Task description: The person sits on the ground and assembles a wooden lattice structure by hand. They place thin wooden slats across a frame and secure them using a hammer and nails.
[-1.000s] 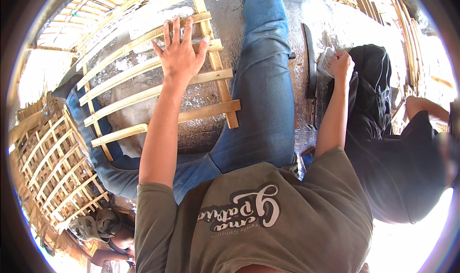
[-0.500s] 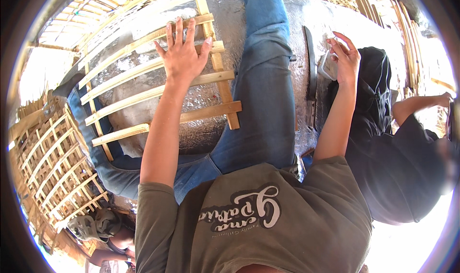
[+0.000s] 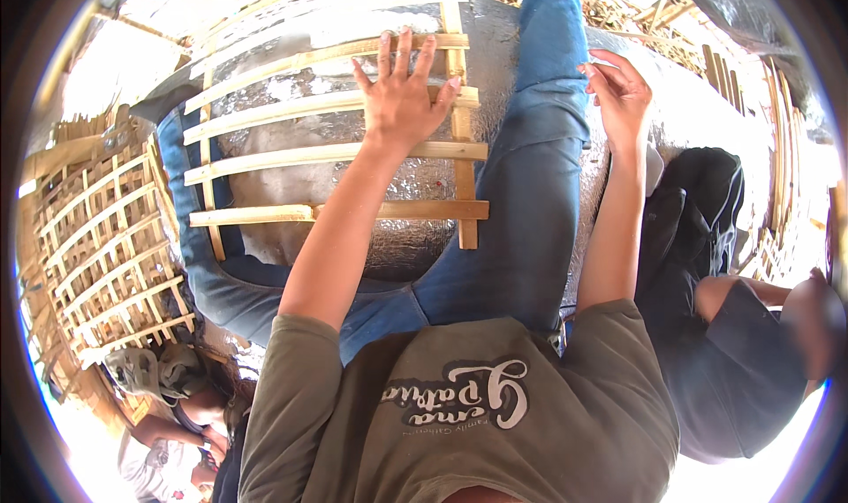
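Observation:
A lattice of pale bamboo slats (image 3: 336,154) lies across in front of me, between and over my legs. My left hand (image 3: 402,101) rests on its upper right part, fingers spread flat over the slats near the right crosspiece (image 3: 456,61). My right hand (image 3: 621,97) is raised just right of my outstretched leg in blue jeans (image 3: 530,185). Its thumb and fingertips are drawn together; whatever they pinch, if anything, is too small to make out. Behind the right wrist shows part of a pale rounded container (image 3: 654,167).
Silvery foil-like sheeting (image 3: 344,238) covers the floor. At the left stands a woven bamboo panel (image 3: 110,247), with another person's arm (image 3: 168,428) below it. A person in dark clothes (image 3: 724,370) sits close at my right. Bamboo strips (image 3: 782,150) stand at the far right.
My view has shifted, so the lattice now appears farther right. My right hand has come left from beside the pale container toward my leg, fingers closing. My left hand stays on the slats.

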A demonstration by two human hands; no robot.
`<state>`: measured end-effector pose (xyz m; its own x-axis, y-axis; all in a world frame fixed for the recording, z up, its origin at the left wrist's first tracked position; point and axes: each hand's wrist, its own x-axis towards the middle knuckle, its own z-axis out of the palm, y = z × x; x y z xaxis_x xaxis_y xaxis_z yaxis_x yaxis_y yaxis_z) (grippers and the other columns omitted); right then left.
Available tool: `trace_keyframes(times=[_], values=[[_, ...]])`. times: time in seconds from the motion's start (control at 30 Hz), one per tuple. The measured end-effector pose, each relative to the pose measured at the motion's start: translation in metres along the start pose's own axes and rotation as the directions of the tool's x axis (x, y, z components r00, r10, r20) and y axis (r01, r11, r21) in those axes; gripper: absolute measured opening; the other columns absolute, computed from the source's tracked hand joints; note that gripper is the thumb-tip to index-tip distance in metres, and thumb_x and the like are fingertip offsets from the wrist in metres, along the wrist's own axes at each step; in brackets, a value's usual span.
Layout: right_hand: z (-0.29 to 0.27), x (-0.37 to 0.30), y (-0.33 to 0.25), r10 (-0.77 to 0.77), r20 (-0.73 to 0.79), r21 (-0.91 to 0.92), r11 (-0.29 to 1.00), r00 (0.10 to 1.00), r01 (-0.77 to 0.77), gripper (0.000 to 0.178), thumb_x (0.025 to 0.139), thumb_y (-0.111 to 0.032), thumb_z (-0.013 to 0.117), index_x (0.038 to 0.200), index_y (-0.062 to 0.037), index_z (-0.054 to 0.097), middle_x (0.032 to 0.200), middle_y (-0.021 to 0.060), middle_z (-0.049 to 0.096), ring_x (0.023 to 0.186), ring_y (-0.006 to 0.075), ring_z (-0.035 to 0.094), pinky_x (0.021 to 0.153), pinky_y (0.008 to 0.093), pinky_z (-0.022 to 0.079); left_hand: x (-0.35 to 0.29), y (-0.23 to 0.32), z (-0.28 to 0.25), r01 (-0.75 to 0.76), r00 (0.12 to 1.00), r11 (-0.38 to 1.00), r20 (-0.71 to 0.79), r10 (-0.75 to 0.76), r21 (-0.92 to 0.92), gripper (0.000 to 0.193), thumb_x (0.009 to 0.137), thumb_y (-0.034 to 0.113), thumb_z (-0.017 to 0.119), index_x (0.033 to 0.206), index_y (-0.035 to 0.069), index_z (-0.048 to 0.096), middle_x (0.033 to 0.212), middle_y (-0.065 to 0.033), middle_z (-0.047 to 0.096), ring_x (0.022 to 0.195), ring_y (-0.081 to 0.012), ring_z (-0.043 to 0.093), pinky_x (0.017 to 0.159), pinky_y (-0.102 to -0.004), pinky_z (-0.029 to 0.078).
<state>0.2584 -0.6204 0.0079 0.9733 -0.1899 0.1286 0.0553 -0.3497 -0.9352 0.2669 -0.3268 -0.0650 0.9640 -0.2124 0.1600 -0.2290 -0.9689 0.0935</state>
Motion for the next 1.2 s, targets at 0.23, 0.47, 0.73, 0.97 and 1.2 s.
trace_keyframes(times=[0.23,0.47,0.73,0.97,1.2], values=[[0.048,0.021,-0.019,-0.115,0.142,-0.048,0.991,0.983,0.123,0.022,0.091,-0.004,0.069,0.113,-0.0038,0.071,0.094,0.0081,0.076,0.075,0.0093,0.066,0.07,0.0231,0.053,0.0,0.003,-0.005,0.013,0.999,0.999,0.032,-0.011,-0.051,0.07,0.099,0.06,0.039,0.157,0.025,0.028,0.166,-0.0088,0.016,0.153,-0.0333,0.011,0.116,-0.0712,0.012],[0.089,0.046,-0.027,-0.244,0.208,-0.074,0.962,0.947,0.264,0.02,0.088,-0.009,0.074,0.108,-0.0061,0.073,0.094,0.0073,0.077,0.075,0.0103,0.071,0.068,0.0234,0.056,-0.001,0.0,0.0,0.019,1.0,0.992,0.012,-0.017,-0.126,0.07,0.097,0.057,0.044,0.157,0.023,0.03,0.166,-0.0113,0.018,0.153,-0.0364,0.011,0.114,-0.0746,0.008],[0.142,0.063,0.009,-0.306,0.266,-0.195,0.912,0.914,0.362,0.017,0.085,-0.011,0.071,0.102,-0.008,0.075,0.097,0.0082,0.077,0.09,0.0179,0.075,0.083,0.029,0.058,0.0,0.001,-0.001,0.017,0.999,0.999,0.029,-0.016,-0.047,0.071,0.098,0.06,0.038,0.158,0.024,0.027,0.166,-0.0104,0.018,0.153,-0.0349,0.012,0.115,-0.0739,0.01],[0.156,0.049,0.02,-0.28,0.247,-0.246,0.908,0.928,0.339,0.016,0.085,-0.008,0.075,0.101,-0.0042,0.076,0.094,0.0069,0.077,0.082,0.0122,0.074,0.079,0.026,0.057,-0.001,0.002,0.004,0.024,0.999,1.0,-0.026,-0.024,0.002,0.073,0.098,0.068,0.029,0.158,0.027,0.026,0.165,-0.0091,0.02,0.153,-0.0331,0.014,0.115,-0.0725,0.015],[0.155,0.047,0.023,-0.33,0.216,-0.257,0.889,0.919,0.379,0.016,0.085,-0.008,0.075,0.1,-0.0069,0.077,0.093,0.0061,0.077,0.079,0.0124,0.073,0.076,0.026,0.057,0.0,0.002,0.001,0.023,1.0,1.0,-0.008,-0.023,0.019,0.074,0.098,0.069,0.028,0.159,0.027,0.025,0.165,-0.0097,0.02,0.153,-0.0334,0.015,0.115,-0.0725,0.015]])
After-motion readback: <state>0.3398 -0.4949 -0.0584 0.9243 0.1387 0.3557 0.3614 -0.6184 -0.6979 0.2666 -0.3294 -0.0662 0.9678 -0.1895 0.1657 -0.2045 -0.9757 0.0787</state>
